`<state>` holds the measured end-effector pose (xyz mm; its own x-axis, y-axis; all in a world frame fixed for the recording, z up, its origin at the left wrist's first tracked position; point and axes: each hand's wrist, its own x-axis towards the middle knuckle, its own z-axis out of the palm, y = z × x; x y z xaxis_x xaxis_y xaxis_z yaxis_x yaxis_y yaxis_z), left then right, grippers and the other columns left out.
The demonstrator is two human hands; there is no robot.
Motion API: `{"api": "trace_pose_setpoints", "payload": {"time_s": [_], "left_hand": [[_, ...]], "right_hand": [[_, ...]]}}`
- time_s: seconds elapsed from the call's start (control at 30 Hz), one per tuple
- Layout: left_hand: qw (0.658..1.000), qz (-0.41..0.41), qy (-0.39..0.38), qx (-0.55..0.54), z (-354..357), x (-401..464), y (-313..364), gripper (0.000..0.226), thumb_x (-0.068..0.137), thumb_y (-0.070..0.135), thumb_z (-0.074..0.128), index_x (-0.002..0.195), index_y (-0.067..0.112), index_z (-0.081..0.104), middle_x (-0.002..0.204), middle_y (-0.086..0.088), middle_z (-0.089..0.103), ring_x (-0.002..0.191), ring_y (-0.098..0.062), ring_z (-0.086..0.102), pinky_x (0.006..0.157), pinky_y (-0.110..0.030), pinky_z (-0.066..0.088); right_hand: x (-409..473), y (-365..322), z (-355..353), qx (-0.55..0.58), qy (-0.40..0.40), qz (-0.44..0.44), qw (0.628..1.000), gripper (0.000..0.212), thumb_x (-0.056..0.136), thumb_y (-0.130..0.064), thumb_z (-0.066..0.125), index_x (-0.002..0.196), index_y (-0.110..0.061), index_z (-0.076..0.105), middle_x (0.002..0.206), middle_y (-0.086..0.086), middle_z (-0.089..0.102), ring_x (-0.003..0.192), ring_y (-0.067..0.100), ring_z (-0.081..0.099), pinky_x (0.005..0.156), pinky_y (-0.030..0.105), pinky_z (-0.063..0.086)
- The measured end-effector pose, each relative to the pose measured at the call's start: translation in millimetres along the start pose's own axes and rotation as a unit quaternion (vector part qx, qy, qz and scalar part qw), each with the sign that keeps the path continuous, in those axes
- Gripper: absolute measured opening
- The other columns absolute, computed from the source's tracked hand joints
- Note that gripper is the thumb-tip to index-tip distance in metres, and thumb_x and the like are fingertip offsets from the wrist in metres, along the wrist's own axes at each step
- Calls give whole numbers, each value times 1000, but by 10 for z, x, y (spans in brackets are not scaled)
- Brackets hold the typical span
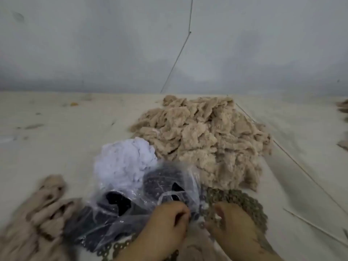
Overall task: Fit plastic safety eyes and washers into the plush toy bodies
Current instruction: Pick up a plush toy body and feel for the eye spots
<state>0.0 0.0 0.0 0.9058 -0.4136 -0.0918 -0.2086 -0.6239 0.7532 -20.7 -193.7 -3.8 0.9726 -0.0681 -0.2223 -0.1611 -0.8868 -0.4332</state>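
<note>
A large heap of beige plush toy bodies (205, 140) lies at centre right on the pale surface. A smaller pile of beige bodies (37, 213) sits at lower left. A clear plastic bag (131, 206) holds black safety eyes. Metal washers (243, 202) form a grey-green pile at lower right, with more strewn along the bottom edge. My left hand (163, 225) has its fingers curled at the bag's right edge; what it pinches is too blurred to tell. My right hand (233, 223) rests on the washers with curled fingers, apparently picking at them.
A white fluffy lump (124, 162) lies behind the bag. A thin cord (301, 166) runs across the surface at right, and a wire hangs down the grey wall. More beige pieces (342, 110) show at the far right edge.
</note>
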Motion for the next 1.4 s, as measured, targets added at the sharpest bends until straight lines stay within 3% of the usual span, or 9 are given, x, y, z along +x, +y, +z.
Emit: {"api": "trace_pose_setpoints", "payload": {"time_s": [0.2,0.33,0.53,0.73,0.87,1.0,1.1,1.3,1.4], "left_hand": [[986,83,115,84,234,91,-300,12,94,22,59,84,24,66,80,18,57,83,4,52,67,-8,39],[976,100,142,132,271,91,-438,8,93,26,62,86,25,67,82,18,55,76,4,51,64,-12,41],[973,136,115,144,398,-6,-478,17,88,46,60,88,29,62,84,16,52,79,0,50,69,-19,46],[985,63,141,-79,468,-158,-411,34,81,53,69,106,31,63,90,13,62,83,3,59,68,-11,49],[940,-25,58,-334,516,-240,-330,57,69,48,79,119,30,60,112,3,68,100,-10,68,89,-30,56],[869,-68,50,-487,551,-273,-304,57,67,33,84,117,14,64,112,-11,72,103,-25,70,92,-42,56],[838,-81,47,-537,522,-254,-389,52,68,21,83,115,7,66,109,-16,73,101,-31,71,87,-42,57],[890,-72,167,-417,526,-224,-536,28,78,6,79,97,25,71,95,-2,75,87,-21,74,73,-35,59],[893,-56,154,-419,554,-224,-551,28,73,15,81,96,27,71,95,-3,75,88,-23,73,73,-36,59]], "right_hand": [[6,86,401,-46,25,11,999,40,78,-65,62,81,-29,46,82,-7,55,68,7,52,52,26,40],[14,9,461,-96,-18,-7,995,46,85,-66,58,68,-25,45,64,-6,49,51,6,44,37,19,25],[32,-75,459,-145,-44,-79,985,45,101,-38,51,61,-22,40,61,-5,43,51,4,37,38,14,30],[-96,-20,260,206,-35,-13,978,41,95,-42,61,69,-11,58,47,0,50,35,8,42,34,15,34],[-110,-76,277,578,-93,-2,811,34,103,-28,50,93,-2,70,86,18,75,69,21,74,54,27,57],[-52,-62,425,699,-161,17,697,45,106,-33,39,122,4,60,114,25,71,101,33,72,71,39,62],[-12,-41,547,693,-147,20,705,46,106,-31,40,126,5,59,117,24,70,108,35,69,80,41,61],[-56,4,610,610,-237,4,756,44,86,-28,62,119,1,68,116,21,71,109,33,69,89,39,59],[-63,-19,641,627,-240,6,741,40,89,-25,60,119,0,69,118,20,71,110,32,69,90,37,59]]}}
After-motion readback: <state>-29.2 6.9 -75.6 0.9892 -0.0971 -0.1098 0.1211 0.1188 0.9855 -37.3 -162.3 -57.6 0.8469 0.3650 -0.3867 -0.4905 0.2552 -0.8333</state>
